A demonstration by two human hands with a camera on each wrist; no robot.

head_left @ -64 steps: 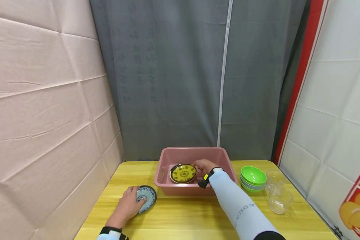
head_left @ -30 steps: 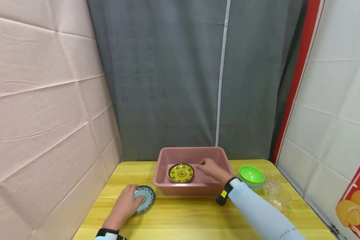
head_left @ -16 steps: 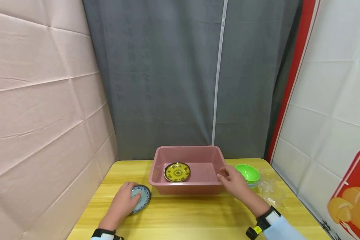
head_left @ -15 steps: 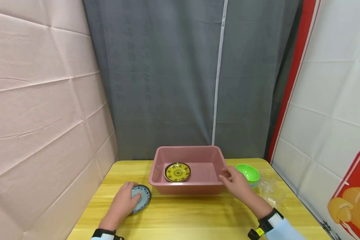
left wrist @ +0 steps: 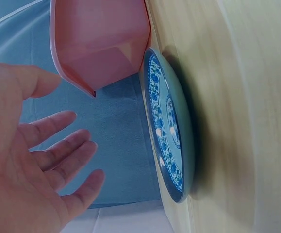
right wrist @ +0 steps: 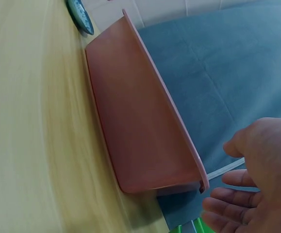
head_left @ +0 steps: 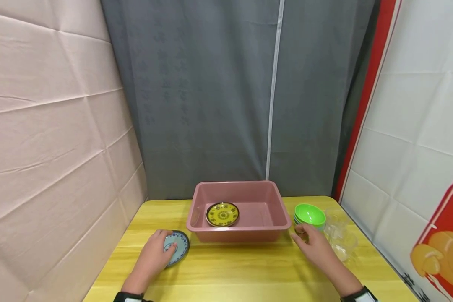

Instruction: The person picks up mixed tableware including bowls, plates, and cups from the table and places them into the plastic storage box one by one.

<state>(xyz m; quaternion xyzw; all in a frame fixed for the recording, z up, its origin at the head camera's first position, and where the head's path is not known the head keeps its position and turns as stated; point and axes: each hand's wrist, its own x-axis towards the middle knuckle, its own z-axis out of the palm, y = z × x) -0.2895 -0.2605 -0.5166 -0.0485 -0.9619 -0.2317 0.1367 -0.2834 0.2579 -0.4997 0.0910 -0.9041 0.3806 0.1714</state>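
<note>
My left hand [head_left: 152,256] hovers over a blue-and-white plate [head_left: 180,247] on the table; the left wrist view shows the relaxed fingers apart from the plate's rim. A yellow patterned plate with a dark rim [head_left: 222,214] lies in the left part of a pink plastic tub [head_left: 239,235]. My right hand [head_left: 317,247], fingers loosely bent and holding nothing, is just off the tub's front right corner. Behind its fingertips stand stacked bowls [head_left: 310,214], the top one bright green.
Clear glass or plastic cups [head_left: 339,239] stand right of the bowls, partly behind the right hand. The wooden table [head_left: 241,277] meets a grey curtain [head_left: 207,100] at the back, with light cloth walls on both sides.
My right hand has let go of the yellow plate, left the tub and moved right, toward the bowls. The yellow plate stays in the tub; my left hand stays over the blue-and-white plate.
</note>
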